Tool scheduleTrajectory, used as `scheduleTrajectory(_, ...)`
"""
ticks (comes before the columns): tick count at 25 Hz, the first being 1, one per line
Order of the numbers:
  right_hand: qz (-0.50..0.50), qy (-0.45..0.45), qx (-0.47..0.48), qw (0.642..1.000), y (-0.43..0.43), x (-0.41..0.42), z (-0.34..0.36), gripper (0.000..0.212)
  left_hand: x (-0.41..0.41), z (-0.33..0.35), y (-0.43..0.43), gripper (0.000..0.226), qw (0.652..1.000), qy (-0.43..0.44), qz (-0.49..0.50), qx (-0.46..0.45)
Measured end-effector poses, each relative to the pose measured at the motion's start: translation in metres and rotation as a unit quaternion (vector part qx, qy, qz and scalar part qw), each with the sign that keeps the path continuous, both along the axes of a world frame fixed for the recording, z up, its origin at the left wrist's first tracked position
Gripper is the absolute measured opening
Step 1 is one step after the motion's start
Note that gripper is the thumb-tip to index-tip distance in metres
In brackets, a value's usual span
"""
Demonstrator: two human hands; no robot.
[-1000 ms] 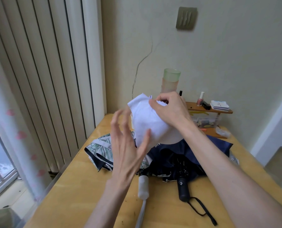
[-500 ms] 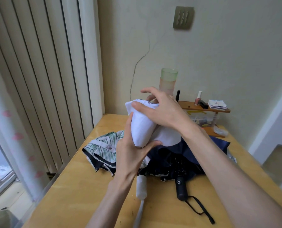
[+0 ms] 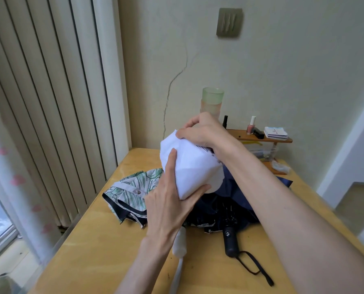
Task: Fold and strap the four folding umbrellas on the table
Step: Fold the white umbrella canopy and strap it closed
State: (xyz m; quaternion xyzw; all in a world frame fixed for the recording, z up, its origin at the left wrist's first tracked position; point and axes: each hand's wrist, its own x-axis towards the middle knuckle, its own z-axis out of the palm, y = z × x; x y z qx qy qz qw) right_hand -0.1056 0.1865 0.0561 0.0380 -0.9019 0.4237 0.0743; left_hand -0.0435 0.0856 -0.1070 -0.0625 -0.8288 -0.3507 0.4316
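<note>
A white folding umbrella (image 3: pixel 192 166) is held up over the table, its white handle (image 3: pixel 180 244) pointing down toward me. My left hand (image 3: pixel 168 206) wraps around the lower part of its bundled canopy. My right hand (image 3: pixel 204 132) grips the canopy's far top end with curled fingers. Behind it lies a navy umbrella (image 3: pixel 238 200) with loose fabric and a black handle (image 3: pixel 229 242) with a wrist strap. A green-and-white leaf-print umbrella (image 3: pixel 132 192) lies unfolded to the left. No fourth umbrella shows.
The wooden table (image 3: pixel 96 251) runs to the wall. At the back right a small wooden shelf (image 3: pixel 259 138) carries nail polish, a card stack and a black tube. A green tumbler (image 3: pixel 212 100) stands behind my right hand. Vertical blinds hang at the left.
My left hand went from open beside the white canopy to wrapped around it. My right hand shifted its hold to the canopy's top end. The fabric is now bundled tighter.
</note>
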Motion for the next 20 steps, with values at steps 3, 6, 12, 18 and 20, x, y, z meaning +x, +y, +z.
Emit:
scheduleTrajectory(3, 0.053, 0.017, -0.020, 0.998, 0.009, 0.004, -0.007, 0.018, -0.004, -0.003, -0.005, 0.094, 0.999, -0.004, -0.032, 0.038)
scheduleTrajectory(6, 0.136, 0.054, -0.036, 0.989, 0.013, 0.010, -0.015, 0.017, -0.011, -0.005, -0.014, 0.073, 0.997, -0.006, -0.034, 0.067)
scheduleTrajectory(12, 0.164, 0.159, 0.022, 0.973, 0.012, 0.011, -0.027, 0.021, -0.011, -0.002, -0.016, 0.046, 0.984, -0.047, -0.068, 0.160)
scheduleTrajectory(18, 0.194, 0.153, 0.074, 0.966, 0.049, 0.021, -0.056, 0.050, -0.005, 0.024, -0.018, 0.049, 0.848, -0.193, -0.172, 0.463)
scheduleTrajectory(20, 0.156, 0.153, 0.024, 0.976, 0.068, 0.021, -0.074, 0.043, -0.003, 0.028, -0.027, 0.056, 0.808, -0.238, -0.213, 0.494)
